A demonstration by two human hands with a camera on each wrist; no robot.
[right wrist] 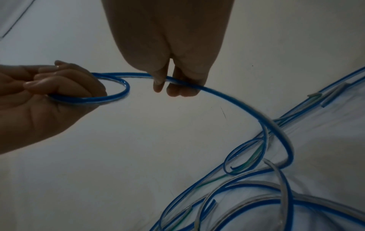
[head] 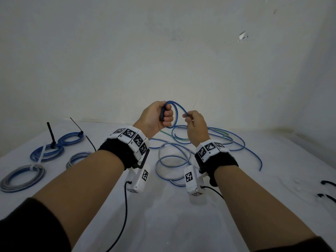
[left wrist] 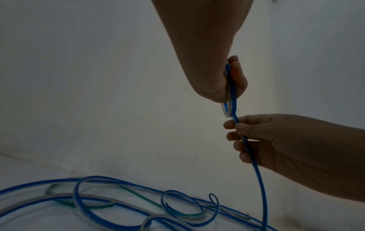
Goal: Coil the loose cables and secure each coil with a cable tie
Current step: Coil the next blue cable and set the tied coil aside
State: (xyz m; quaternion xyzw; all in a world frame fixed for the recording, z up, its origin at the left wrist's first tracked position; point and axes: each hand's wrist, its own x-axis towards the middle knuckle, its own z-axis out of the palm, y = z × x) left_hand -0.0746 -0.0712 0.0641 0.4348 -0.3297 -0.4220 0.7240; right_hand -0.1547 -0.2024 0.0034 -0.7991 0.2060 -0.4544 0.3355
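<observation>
Both hands are raised above the white table (head: 163,224). My left hand (head: 163,115) (left wrist: 231,81) (right wrist: 59,87) grips a small coil of blue cable (head: 175,110) (left wrist: 229,107) (right wrist: 118,95) in its curled fingers. Just to its right, my right hand (head: 192,119) (left wrist: 242,137) (right wrist: 169,84) pinches the same cable's running strand between thumb and fingers. From there the strand drops to a tangle of loose blue, grey and green cables (head: 181,151) (left wrist: 118,203) (right wrist: 266,179) lying on the table beneath the hands.
Several finished coils (head: 47,152) bound with black or white cable ties sit at the left of the table. Loose black cable ties (head: 327,190) lie at the right edge. A white wall (head: 163,51) rises behind the table.
</observation>
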